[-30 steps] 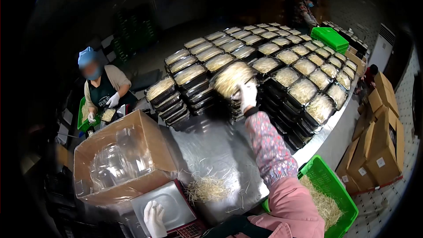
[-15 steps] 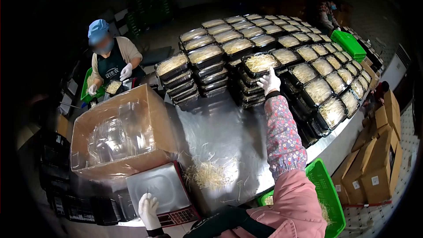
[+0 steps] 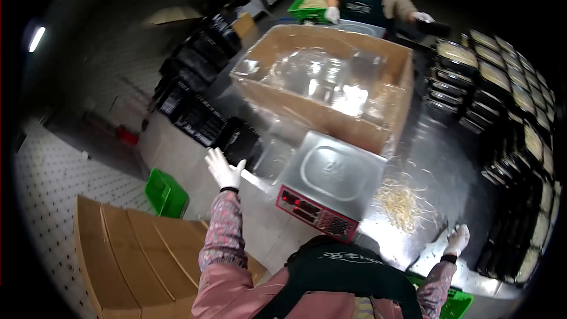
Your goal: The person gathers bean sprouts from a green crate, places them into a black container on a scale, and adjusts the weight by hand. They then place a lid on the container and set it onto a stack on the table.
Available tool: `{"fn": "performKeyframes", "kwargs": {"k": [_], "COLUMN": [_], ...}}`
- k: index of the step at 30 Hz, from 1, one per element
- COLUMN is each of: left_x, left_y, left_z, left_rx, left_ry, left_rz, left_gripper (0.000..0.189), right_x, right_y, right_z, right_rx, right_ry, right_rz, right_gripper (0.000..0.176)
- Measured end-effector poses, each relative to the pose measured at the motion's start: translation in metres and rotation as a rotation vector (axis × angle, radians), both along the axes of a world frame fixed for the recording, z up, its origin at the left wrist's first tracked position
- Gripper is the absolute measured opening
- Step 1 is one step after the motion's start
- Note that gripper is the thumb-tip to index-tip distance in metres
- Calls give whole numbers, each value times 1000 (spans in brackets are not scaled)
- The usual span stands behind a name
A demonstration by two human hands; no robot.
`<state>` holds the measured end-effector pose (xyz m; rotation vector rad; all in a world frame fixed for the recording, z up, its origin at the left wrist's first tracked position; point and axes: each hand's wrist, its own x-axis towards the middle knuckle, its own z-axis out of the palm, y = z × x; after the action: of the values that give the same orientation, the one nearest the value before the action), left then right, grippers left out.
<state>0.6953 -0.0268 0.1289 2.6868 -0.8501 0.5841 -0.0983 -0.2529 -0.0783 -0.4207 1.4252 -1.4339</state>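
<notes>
My left hand (image 3: 225,170), in a white glove, has its fingers spread beside the black trays (image 3: 241,145) at the left edge of the table; nothing is in it. To the right, my right hand (image 3: 457,240), also gloved, hangs over the table's near edge, and its fingers are too small and blurred to read. Between the hands sits a scale (image 3: 333,174) with a bare metal plate and lit red digits. A loose heap of pale sprouts (image 3: 401,205) lies right of the scale.
Behind the scale stands a cardboard box (image 3: 331,109) of clear plastic lids. Filled trays (image 3: 493,77) are stacked at right. Across the table is a co-worker (image 3: 372,0) by a green crate (image 3: 310,1). Flattened cartons (image 3: 142,260) and a green basket (image 3: 165,194) are at lower left.
The view has swung left. My right hand has left the filled tray on the stack and come back to the near edge. My left hand has moved from the scale to the black trays.
</notes>
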Motion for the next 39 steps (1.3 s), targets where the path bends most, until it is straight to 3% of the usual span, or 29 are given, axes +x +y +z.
{"fn": "performKeyframes", "kwargs": {"k": [1, 4, 6, 8, 11, 12, 13, 14, 15, 16, 18, 21, 22, 23, 26, 28, 30, 32, 33, 35, 39], "left_x": [21, 61, 79, 91, 122, 126, 130, 135, 142, 139, 135, 126, 118, 96, 8, -73, -156, -243, -276, -344, -412], "left_y": [7, 10, -1, -3, 5, 8, 9, 11, 13, 12, 11, -11, -27, -48, -113, -147, -171, -177, -182, -187, -214], "left_z": [-12, -43, -46, -42, -50, -45, -38, -38, -40, -30, -10, 7, 12, 21, 47, 55, 44, 45, 24, -25, -90], "left_rx": [37, 210, 271, 133, -239, -283, -269, -227, -326, -394, -452, -718, -763, -847, -916, -934, -794, -416, -297, -130, 40], "left_ry": [-10, 133, 156, 203, 356, 403, 397, 259, 240, 264, 136, 235, 248, 316, 473, 687, 745, 675, 683, 622, 547], "left_rz": [-35, -85, -1, -2, -118, -123, -98, -50, -89, -115, -171, -262, -307, -382, -564, -852, -1151, -1598, -1761, -2022, -2105], "left_gripper": [107, 73, 50, 30, 24, 24, 23, 21, 19, 18, 17, 24, 24, 23, 19, 17, 15, 15, 14, 14, 12], "right_x": [13, 40, 75, 111, 175, 203, 229, 251, 284, 313, 356, 420, 445, 463, 478, 442, 396, 352, 335, 305, 277], "right_y": [2, -4, -9, -9, -1, 10, 14, 24, 40, 57, 74, 109, 111, 131, 125, 108, 109, 127, 140, 178, 262], "right_z": [10, 35, 65, 92, 123, 143, 134, 136, 166, 179, 186, 176, 190, 143, 137, 149, 136, 147, 157, 158, 144], "right_rx": [49, 45, -12, -86, -161, -177, -392, -393, -369, -505, -683, -856, -714, -1025, -996, -748, -609, -270, -82, -26, -17], "right_ry": [0, 47, 110, 183, 286, 339, 482, 639, 766, 833, 1058, 1215, 1178, 1344, 1411, 1399, 1538, 1497, 1470, 1357, 1153], "right_rz": [-26, 16, 94, 194, 383, 488, 478, 589, 663, 645, 796, 1125, 1502, 1263, 1344, 1299, 1011, 845, 791, 648, 398], "right_gripper": [17, 18, 18, 17, 17, 16, 17, 17, 17, 19, 36, 61, 67, 70, 69, 69, 69, 69, 68, 64, 55]}}
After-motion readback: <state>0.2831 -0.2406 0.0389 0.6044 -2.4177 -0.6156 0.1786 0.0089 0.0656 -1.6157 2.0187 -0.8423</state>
